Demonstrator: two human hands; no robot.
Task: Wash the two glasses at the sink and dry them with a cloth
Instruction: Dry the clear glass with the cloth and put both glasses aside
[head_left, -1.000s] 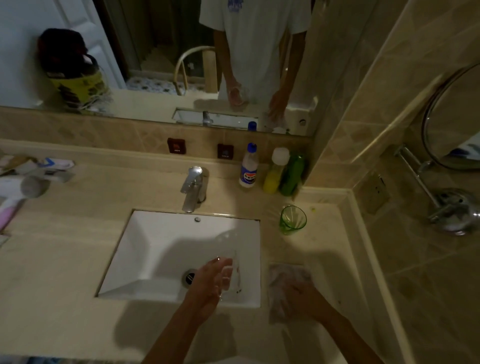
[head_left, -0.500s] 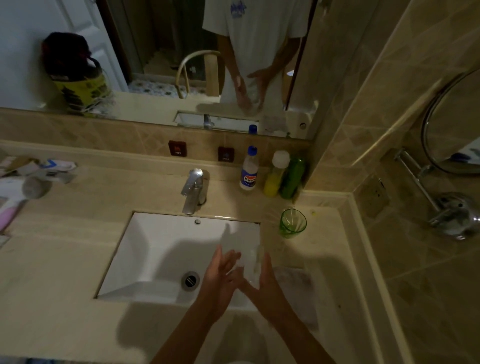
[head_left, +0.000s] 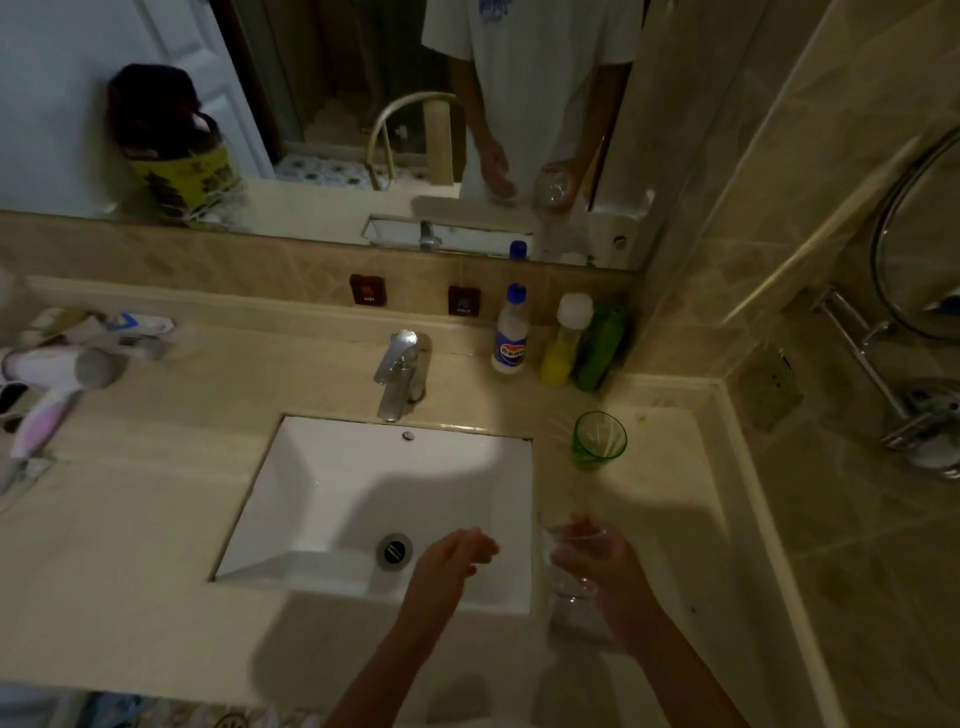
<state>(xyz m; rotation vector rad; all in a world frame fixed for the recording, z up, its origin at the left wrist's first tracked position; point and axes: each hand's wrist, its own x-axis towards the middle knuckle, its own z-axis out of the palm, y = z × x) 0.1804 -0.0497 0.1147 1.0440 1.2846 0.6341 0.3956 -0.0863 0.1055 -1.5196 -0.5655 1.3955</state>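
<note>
My right hand (head_left: 602, 577) grips a clear glass (head_left: 563, 558) over the counter just right of the white sink (head_left: 311, 499). A thin cloth (head_left: 576, 621) lies on the counter under that hand, mostly hidden by it. My left hand (head_left: 449, 564) hovers over the sink's front right corner near the drain, fingers relaxed and holding nothing. A green glass (head_left: 598, 440) stands upright on the counter behind, right of the sink.
A chrome tap (head_left: 400, 371) stands behind the basin. Three bottles (head_left: 558, 338) line the back corner. A hair dryer (head_left: 57, 366) and small items lie at the left. A tiled wall with a metal rack (head_left: 914, 410) closes the right side.
The clear glass passed from my left hand to my right hand. My right hand left the cloth, met the left over the sink, then carried the glass right above the cloth.
</note>
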